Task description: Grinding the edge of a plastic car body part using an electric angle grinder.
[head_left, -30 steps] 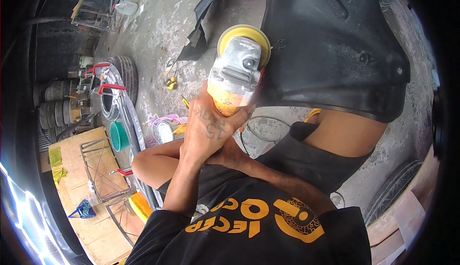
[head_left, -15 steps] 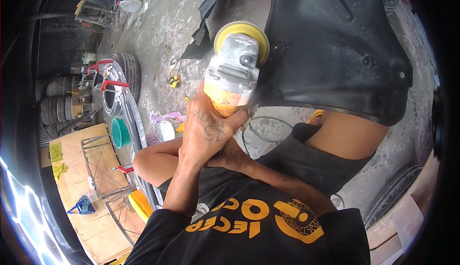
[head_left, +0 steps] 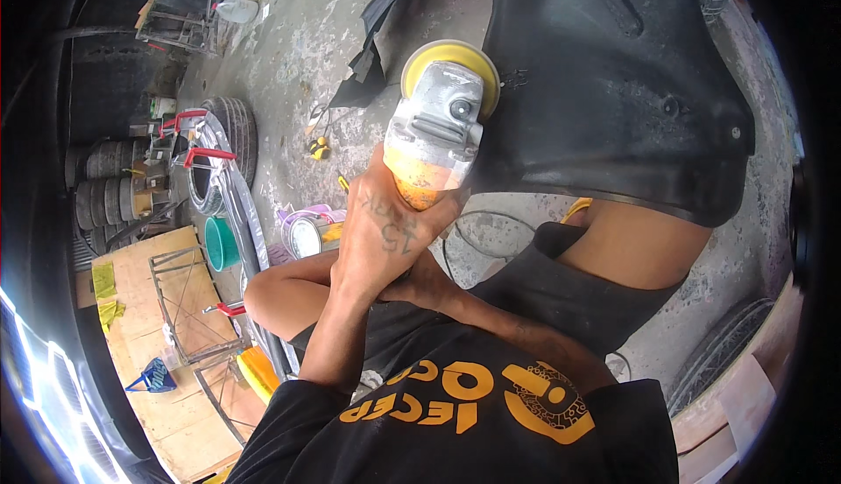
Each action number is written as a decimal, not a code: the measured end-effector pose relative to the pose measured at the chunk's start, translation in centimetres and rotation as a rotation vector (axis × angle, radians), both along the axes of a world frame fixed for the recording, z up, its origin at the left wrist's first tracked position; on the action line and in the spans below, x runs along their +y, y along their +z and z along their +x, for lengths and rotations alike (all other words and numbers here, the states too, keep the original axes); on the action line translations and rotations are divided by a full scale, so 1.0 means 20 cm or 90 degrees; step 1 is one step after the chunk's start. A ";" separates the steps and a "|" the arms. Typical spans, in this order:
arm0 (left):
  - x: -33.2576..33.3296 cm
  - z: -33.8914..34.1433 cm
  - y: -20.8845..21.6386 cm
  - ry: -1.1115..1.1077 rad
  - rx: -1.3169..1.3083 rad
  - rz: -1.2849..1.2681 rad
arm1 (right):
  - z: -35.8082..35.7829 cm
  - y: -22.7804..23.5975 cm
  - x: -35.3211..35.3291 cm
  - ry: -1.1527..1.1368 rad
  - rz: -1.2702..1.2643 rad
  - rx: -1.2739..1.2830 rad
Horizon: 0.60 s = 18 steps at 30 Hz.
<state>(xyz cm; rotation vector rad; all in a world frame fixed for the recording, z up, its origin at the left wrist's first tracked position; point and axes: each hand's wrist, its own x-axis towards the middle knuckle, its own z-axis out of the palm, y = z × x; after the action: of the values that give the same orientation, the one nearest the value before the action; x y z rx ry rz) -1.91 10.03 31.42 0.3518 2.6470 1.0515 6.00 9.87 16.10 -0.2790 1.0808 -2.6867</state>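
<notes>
My left hand [head_left: 385,226] is wrapped round the orange and grey body of an angle grinder [head_left: 434,125] with a round yellow disc [head_left: 491,68] at its head. Behind and partly under it, my right hand [head_left: 425,282] is closed on the rear of the same tool, much of its grip hidden. The disc's right side meets the left edge of a big black moulded plastic panel [head_left: 613,107], though I cannot tell whether they touch. That panel lies across by my bent knee, and a torn-looking black flap [head_left: 361,85] hangs off to the left.
A cord [head_left: 495,215] loops on the floor beneath the panel. To the left are a paint can [head_left: 305,237], a green bucket [head_left: 221,243], a tyre [head_left: 247,138], and a long silver part with red clamps [head_left: 210,153]. Plastic jugs [head_left: 236,11] stand farther off.
The grinder and my left hand have shifted slightly to the right, bringing the disc closer over the panel's edge. The panel has barely moved.
</notes>
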 end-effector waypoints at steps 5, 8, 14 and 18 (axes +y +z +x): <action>-0.01 -0.01 0.00 -0.007 0.003 -0.008 | 0.00 0.02 0.02 0.043 0.017 -0.041; 0.00 -0.01 0.00 -0.007 -0.012 -0.001 | 0.00 0.01 0.01 0.024 -0.016 -0.038; 0.00 0.00 0.00 0.006 -0.013 -0.007 | 0.00 -0.01 -0.01 -0.028 -0.034 -0.008; 0.00 -0.01 0.00 -0.007 -0.006 -0.001 | -0.01 0.00 0.00 -0.017 -0.015 0.022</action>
<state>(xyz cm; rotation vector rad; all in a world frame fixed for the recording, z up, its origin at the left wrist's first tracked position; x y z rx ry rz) -2.05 9.93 31.40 0.3602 2.6341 1.0461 5.90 9.81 16.14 -0.3178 1.0699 -2.7296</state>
